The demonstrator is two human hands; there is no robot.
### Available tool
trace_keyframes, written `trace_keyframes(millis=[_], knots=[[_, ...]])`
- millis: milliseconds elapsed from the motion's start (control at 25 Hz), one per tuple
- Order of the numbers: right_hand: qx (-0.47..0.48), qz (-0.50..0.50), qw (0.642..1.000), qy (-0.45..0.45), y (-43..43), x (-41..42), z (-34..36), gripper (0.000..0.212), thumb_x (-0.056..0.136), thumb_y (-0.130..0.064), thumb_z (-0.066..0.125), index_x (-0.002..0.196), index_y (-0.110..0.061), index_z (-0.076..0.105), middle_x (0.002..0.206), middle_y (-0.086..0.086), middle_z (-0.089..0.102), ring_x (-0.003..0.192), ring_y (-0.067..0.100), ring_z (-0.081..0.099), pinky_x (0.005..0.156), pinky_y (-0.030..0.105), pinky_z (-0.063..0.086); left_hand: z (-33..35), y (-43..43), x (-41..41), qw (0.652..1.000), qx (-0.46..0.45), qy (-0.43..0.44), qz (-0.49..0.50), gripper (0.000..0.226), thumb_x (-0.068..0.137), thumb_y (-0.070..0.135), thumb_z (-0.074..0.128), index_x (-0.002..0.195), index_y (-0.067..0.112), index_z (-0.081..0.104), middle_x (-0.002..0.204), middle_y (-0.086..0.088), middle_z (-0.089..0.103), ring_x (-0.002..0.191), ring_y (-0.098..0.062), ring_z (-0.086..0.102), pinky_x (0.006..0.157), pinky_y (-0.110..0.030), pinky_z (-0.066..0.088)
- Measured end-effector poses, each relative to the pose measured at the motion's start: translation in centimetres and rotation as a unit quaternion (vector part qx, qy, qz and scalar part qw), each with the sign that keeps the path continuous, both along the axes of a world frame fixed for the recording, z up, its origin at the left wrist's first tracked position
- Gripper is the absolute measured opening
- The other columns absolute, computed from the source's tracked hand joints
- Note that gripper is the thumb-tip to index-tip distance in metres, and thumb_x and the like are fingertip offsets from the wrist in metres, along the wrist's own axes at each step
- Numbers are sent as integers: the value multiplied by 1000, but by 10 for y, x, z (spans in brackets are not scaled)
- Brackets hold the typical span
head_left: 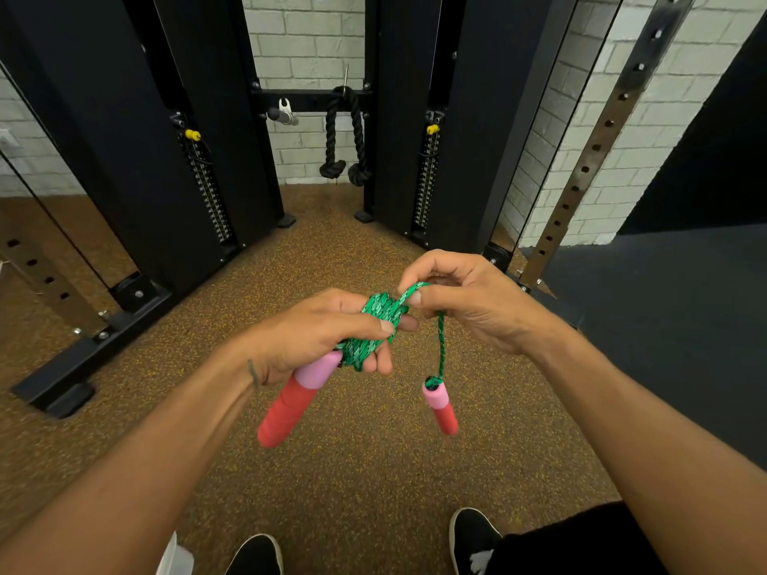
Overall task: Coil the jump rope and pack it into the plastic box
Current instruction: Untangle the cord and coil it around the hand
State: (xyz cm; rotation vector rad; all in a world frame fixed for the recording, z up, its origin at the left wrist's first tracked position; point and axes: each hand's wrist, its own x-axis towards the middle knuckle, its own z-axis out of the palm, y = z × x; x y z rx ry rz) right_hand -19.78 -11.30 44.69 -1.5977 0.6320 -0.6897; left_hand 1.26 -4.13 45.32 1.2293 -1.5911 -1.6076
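right now the left hand (328, 338) is clenched round the coil (373, 325) of green rope, thumb pressed across the turns, with one handle (290, 402) jutting down and toward the body from under the palm. the right hand (460, 300) pinches the free end of the rope (440, 346) between thumb and forefinger, just beside the coil and slightly above it. from that pinch the last short length hangs straight down to the second handle (440, 406), dangling clear of both hands. so the loose tail lies to the right of the coil, long axis vertical, nearer the right hand, which looks set to wrap it on. below is speckled brown floor (365, 471), then black gym racks (137, 159) and a white brick wall. a clear plastic edge (176, 556) shows by the feet; whether it is the box i cannot tell.
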Motion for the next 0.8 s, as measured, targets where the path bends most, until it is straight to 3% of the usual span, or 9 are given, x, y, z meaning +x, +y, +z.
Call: trace_keyframes(millis=[240,360,440,600,720,800], knots=[[28,-21,999,-1,0,-2,1,14,81,-17,72,95,-14,74,93,3,68,87,26,50,72,33,44,2,2,3,996,6,89,-17,39,85,16,52,118,1,68,67,-11,68,60,-17,57,62,-22,49],[54,3,998,5,-2,-2,-1,19,85,-22,68,102,-18,75,102,16,65,90,30,51,82,43,48,2,1,3,993,-3,114,-15,44,79,19,57,115,-4,68,64,-11,67,57,-16,55,59,-22,47],[89,43,995,7,-1,-1,-3,24,93,-23,62,114,-20,73,111,19,63,96,31,52,86,43,50,1,1,3,992,-4,128,-2,49,75,24,58,111,-8,67,62,-11,67,55,-14,55,57,-22,46],[200,91,975,-37,3,4,-3,38,96,-25,53,131,-15,64,105,10,67,80,17,57,72,26,52,-1,0,4,986,-12,164,16,45,75,25,57,107,-3,72,60,-8,64,52,-12,52,57,-24,43],[200,110,972,-51,5,6,-4,45,87,-40,61,127,-20,66,96,1,68,71,11,52,69,25,48,-2,0,3,980,-8,195,29,36,75,24,57,98,3,75,59,-6,63,50,-10,52,56,-22,43],[184,115,975,-51,7,9,-6,44,85,-39,62,125,-22,68,96,1,68,66,10,48,67,25,46,-1,1,1,981,-1,194,26,25,73,23,58,86,6,71,58,-6,62,50,-10,54,55,-21,45]])
